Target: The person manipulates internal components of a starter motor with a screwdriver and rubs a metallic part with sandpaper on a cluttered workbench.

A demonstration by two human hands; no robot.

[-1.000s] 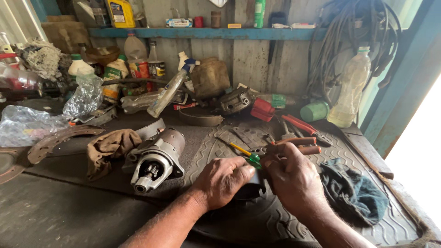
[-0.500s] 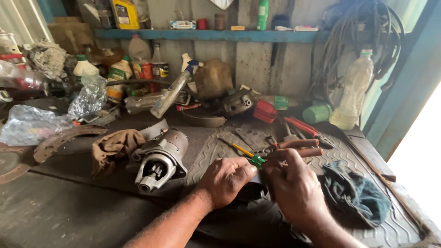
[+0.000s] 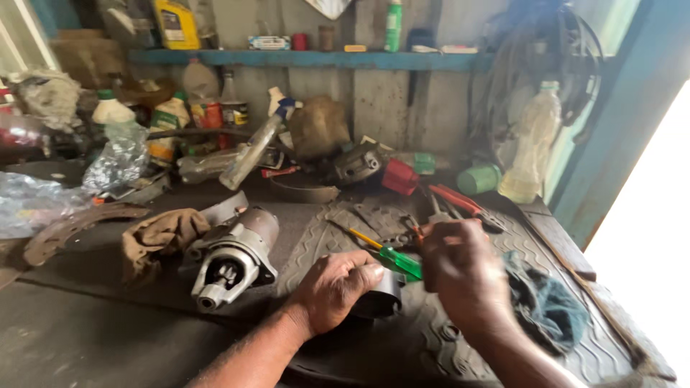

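My left hand (image 3: pixel 334 287) rests on a dark round metal part (image 3: pixel 379 298) lying on the grey rubber mat (image 3: pixel 431 338) and holds it down. Just right of it, my right hand (image 3: pixel 460 269) is closed around the green handle of a screwdriver (image 3: pixel 394 259), whose yellow shaft points back and left. The right hand is blurred. A grey starter motor (image 3: pixel 233 255) lies on its side left of my left hand, nose toward me.
A brown rag (image 3: pixel 158 237) lies beside the motor and a dark blue cloth (image 3: pixel 546 305) sits right of my right hand. Red-handled pliers (image 3: pixel 460 205), a curved brake shoe (image 3: pixel 72 223), plastic bottles and cans crowd the back of the bench under a blue shelf (image 3: pixel 309 57).
My right hand has shifted slightly with the screwdriver. My left hand stays on the dark part. The view has tilted a little.
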